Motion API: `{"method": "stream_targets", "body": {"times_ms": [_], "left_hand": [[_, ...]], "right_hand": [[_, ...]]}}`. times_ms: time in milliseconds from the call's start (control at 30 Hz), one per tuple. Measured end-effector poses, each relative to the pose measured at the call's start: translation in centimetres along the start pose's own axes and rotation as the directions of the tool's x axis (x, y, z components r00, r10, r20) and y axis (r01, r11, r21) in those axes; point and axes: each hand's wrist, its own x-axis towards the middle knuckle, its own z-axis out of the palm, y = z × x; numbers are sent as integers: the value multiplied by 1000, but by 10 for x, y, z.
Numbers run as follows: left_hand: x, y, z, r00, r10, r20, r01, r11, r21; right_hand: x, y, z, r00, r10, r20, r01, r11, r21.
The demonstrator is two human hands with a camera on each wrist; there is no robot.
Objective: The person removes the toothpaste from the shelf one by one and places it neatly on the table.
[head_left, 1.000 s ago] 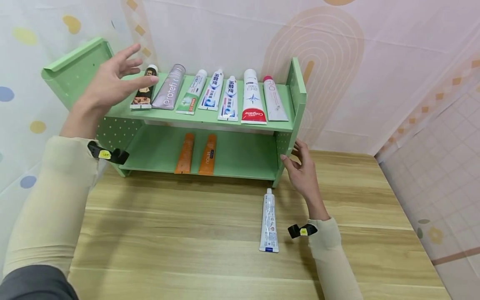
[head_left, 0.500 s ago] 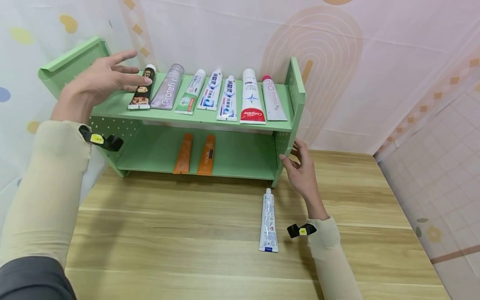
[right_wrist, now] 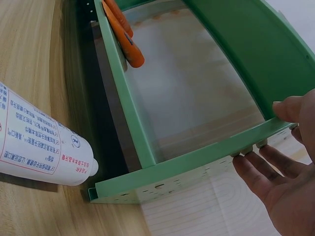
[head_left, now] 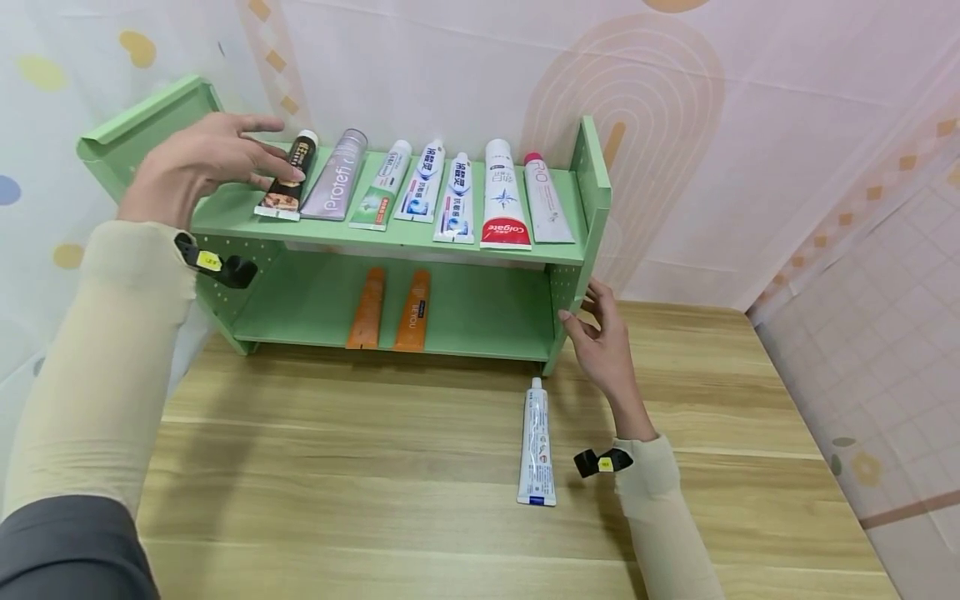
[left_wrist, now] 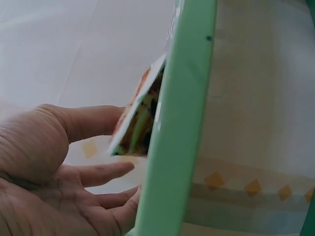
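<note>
My left hand (head_left: 206, 158) is over the left end of the green shelf's (head_left: 315, 304) upper tier. Its thumb touches a black toothpaste tube (head_left: 281, 197); the other fingers stretch out loosely beyond, partly hidden. In the left wrist view the tube's printed crimped end (left_wrist: 135, 123) shows beside the thumb (left_wrist: 93, 123), past the shelf's edge. My right hand (head_left: 606, 346) holds the shelf's right side panel, thumb (right_wrist: 288, 109) on the front edge and fingers along the outer face. A white toothpaste tube (head_left: 536, 450) lies on the table below that corner.
Right of the black tube lie a silver-mauve tube (head_left: 335, 179), a green-and-white tube (head_left: 381, 187), two blue-and-white tubes, a Colgate tube (head_left: 506, 200) and a pink-capped tube (head_left: 549, 200). Two orange tubes (head_left: 412, 312) lie on the lower tier. A patterned cloth hangs behind.
My left hand has come down from above the shelf onto the black tube, which has shifted very slightly. The right hand stays on the side panel.
</note>
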Motion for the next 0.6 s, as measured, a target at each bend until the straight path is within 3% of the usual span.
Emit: {"method": "stream_targets", "body": {"times_ms": [167,367,600], "left_hand": [[2,5,-1,999,-31,35,32,999,-21],[4,4,-2,998,-61,21,61,998,-1],[10,3,-2,998,-45,44,48,996,-68]], "right_hand": [[0,2,0,1000,0,0,0,1000,5],[0,2,-1,1000,2,1,-2,1000,5],[0,2,-1,1000,7,-1,-7,1000,-1]]}}
